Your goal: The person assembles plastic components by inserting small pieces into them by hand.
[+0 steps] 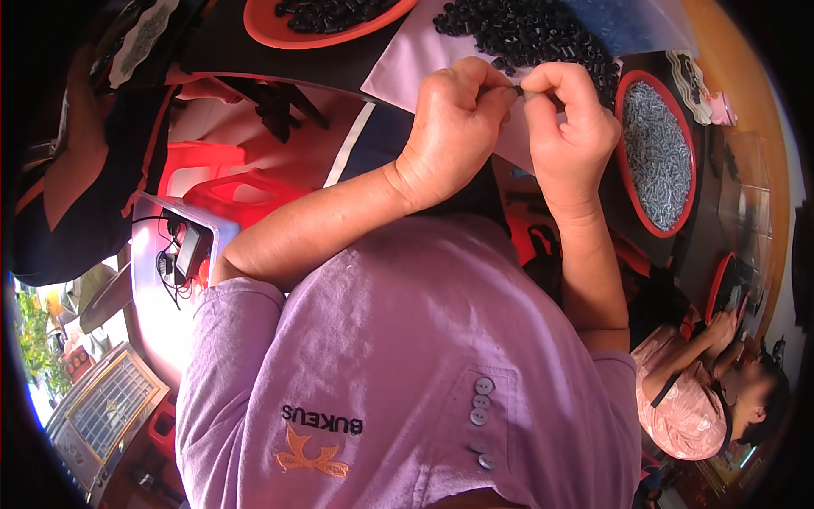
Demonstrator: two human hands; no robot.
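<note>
My left hand and my right hand meet fingertip to fingertip over the table's near edge. Both are closed in a pinch. A tiny dark piece shows between the two pinches; most of it is covered by fingers, and its exact kind is unclear. Just beyond my hands lies a heap of small black plastic parts, spread on a pale sheet. Close by on the right stands a red basin full of silvery screws.
An orange-red basin with black parts sits at the far left of the dark table. Clear plastic lies beyond the heap. Red stools and a plastic bin stand at left. One person is at left, another at right.
</note>
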